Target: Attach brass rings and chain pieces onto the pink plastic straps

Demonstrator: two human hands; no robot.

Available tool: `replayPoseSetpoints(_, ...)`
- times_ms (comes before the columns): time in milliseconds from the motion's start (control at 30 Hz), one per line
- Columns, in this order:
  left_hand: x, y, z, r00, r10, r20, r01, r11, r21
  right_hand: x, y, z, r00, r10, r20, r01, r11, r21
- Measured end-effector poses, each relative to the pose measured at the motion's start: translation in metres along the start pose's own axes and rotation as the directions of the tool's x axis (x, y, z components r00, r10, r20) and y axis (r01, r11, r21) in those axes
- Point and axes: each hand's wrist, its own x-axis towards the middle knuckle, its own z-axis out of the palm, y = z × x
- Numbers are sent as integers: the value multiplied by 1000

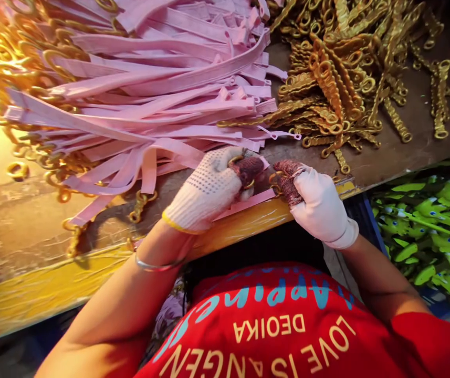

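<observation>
My left hand (212,189), in a white knitted glove with dark red fingertips, pinches a gold ring (244,170) at the end of a pink strap (244,203) lying along the table's front edge. My right hand (315,202), gloved the same way, is closed on a gold ring clasp (275,181) right beside it. The two sets of fingertips almost touch. A big heap of pink straps (149,89) with gold rings fills the table behind my left hand.
A pile of gold chain pieces with rings (346,68) lies at the back right. Loose gold rings (16,170) are scattered at the left. The worn wooden table (31,231) has a yellow front edge. A bin of green plastic parts (429,226) sits below on the right.
</observation>
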Motion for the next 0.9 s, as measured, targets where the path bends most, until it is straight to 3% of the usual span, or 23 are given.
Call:
replayPoseSetpoints(167,-19,-3,-6,999,32,-31,-29,995,91,9,-15,9,994,-24,110,40,989,-145)
replayPoseSetpoints(367,-20,-18,-16,984,174,-42,-152,934,323,14,-24,19,990,-10,143,49,962,-268)
replayPoseSetpoints(500,-18,-26,-17,979,204,-8,-181,887,424,15,-22,27,981,2,194,54,959,-280)
replayPoseSetpoints(667,-14,-31,-16,970,188,152,-235,883,407,19,-21,25,985,16,173,33,960,-277)
replayPoseSetpoints(767,-14,-32,-19,984,119,132,-155,936,316,23,-23,14,982,4,191,42,970,-238)
replayPoseSetpoints(900,-19,-33,-18,994,102,38,-109,947,301,28,-23,-3,930,-43,365,115,978,-176)
